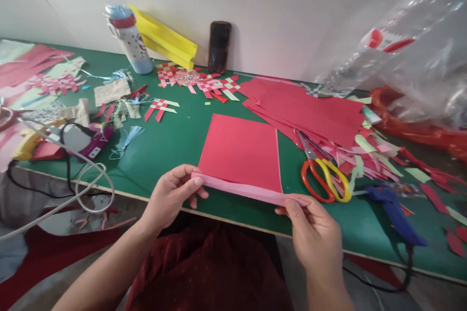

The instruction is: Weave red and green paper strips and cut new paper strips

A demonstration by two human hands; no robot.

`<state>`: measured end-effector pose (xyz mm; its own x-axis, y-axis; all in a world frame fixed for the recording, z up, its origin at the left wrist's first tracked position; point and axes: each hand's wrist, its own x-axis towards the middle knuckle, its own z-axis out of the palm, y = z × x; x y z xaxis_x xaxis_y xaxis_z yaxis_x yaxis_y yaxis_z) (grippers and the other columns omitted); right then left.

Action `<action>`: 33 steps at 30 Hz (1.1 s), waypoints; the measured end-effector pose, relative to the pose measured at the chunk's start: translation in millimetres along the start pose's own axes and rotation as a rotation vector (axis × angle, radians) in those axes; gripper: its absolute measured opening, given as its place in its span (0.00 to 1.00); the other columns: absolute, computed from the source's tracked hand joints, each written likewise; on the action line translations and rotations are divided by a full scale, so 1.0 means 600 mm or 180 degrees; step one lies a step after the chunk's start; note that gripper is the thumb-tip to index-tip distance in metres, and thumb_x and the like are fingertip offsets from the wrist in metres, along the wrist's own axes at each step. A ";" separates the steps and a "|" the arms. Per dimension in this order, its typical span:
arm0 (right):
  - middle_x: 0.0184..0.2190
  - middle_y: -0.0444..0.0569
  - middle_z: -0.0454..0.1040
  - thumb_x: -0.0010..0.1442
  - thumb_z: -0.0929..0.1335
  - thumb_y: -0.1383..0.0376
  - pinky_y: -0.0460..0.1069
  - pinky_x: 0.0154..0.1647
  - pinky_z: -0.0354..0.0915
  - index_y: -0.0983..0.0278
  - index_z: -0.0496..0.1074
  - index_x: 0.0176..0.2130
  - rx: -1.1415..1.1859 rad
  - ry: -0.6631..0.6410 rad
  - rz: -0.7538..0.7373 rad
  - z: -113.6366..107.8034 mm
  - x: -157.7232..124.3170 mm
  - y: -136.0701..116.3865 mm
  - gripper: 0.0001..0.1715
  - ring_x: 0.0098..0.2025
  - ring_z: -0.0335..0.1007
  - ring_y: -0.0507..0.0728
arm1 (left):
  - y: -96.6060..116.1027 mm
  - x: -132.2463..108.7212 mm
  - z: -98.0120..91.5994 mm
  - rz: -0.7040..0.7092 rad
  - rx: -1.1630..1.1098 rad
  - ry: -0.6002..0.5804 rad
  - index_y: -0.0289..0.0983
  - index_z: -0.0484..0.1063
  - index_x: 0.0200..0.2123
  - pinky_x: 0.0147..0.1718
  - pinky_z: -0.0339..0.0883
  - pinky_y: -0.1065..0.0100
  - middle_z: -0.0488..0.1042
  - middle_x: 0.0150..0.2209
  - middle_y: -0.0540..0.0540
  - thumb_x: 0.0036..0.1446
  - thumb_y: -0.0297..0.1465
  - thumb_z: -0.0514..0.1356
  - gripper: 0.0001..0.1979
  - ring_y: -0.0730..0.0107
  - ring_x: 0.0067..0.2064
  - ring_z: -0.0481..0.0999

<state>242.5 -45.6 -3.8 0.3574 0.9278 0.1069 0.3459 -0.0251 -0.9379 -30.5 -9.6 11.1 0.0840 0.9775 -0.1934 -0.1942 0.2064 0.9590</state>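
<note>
A red sheet of paper lies in front of me near the table's edge. Across its near side runs a pink paper strip, which looks like a folded edge or a separate piece; I cannot tell which. My left hand pinches the strip's left end between thumb and fingers. At the other end, my right hand grips it the same way. Just right of the sheet rest scissors with one orange and one yellow handle, their blades pointing away from me.
Red sheets and paper scraps lie behind the scissors. A blue glue gun is at the right. Woven paper fish, a bottle and a phone are at the back. Cables hang over the left edge.
</note>
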 end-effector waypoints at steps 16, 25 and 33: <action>0.22 0.46 0.76 0.56 0.72 0.49 0.46 0.26 0.68 0.65 0.75 0.37 -0.0238 0.0297 0.0365 0.005 0.001 0.024 0.21 0.25 0.74 0.55 | -0.014 0.016 0.005 -0.0066 0.0047 0.0169 0.35 0.73 0.35 0.16 0.63 0.78 0.76 0.21 0.49 0.58 0.43 0.64 0.15 0.79 0.18 0.69; 0.21 0.45 0.75 0.55 0.71 0.48 0.45 0.26 0.68 0.64 0.75 0.34 -0.0318 0.0348 0.0241 0.011 -0.001 0.008 0.21 0.23 0.73 0.53 | -0.015 0.013 0.001 -0.0104 0.0211 0.0294 0.35 0.71 0.33 0.12 0.50 0.81 0.71 0.15 0.53 0.60 0.45 0.62 0.17 0.84 0.13 0.58; 0.21 0.44 0.76 0.57 0.71 0.51 0.43 0.26 0.69 0.63 0.75 0.34 -0.0285 0.0256 0.0111 0.011 -0.001 0.011 0.18 0.23 0.73 0.52 | -0.019 0.014 0.001 -0.0004 0.0219 0.0359 0.35 0.72 0.33 0.13 0.52 0.80 0.72 0.16 0.53 0.60 0.43 0.62 0.15 0.83 0.14 0.60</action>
<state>238.6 -43.5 -12.1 0.4377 0.8930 0.1043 0.4067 -0.0933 -0.9088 -26.9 -3.7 -1.5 -0.0270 0.9767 -0.2129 -0.1264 0.2079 0.9699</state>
